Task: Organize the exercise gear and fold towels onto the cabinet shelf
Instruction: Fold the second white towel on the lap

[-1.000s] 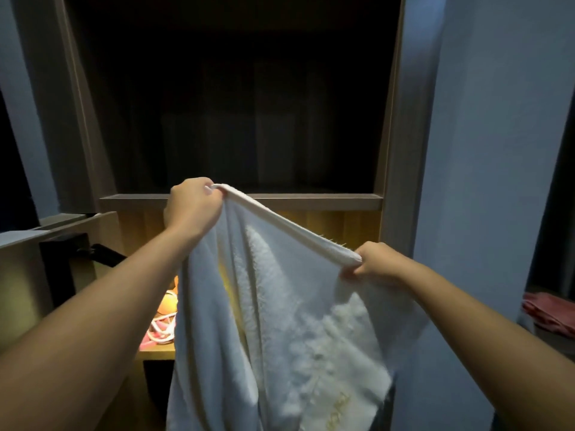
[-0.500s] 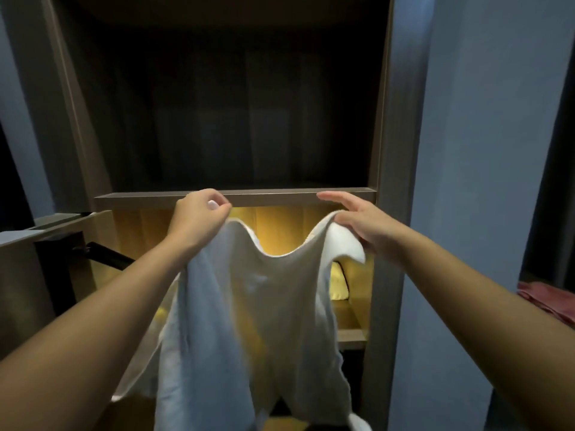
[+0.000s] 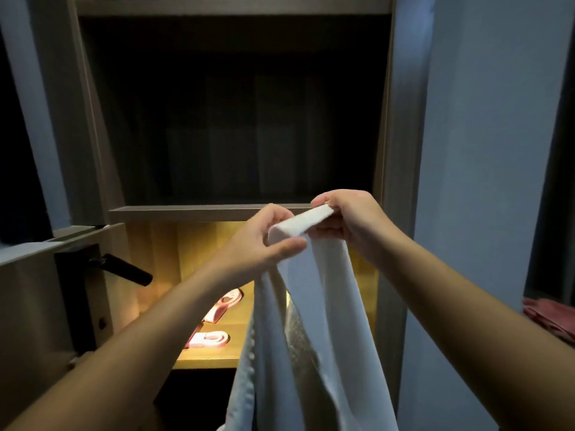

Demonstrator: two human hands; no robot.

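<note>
Towel [image 3: 314,321] hanging, top edge pinched between fingers [image 3: 289,246]

view=head, worn on the person's head; faces=forward, slightly down into cabinet [image 3: 401,150]; range=close

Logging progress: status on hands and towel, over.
Left hand and right hand pinch white towel by top edge. It hangs before cabinet shelf. Pink resistance bands below, untouched.

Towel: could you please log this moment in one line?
left hand pinches white towel | right hand grips its edge | rest hangs
</note>
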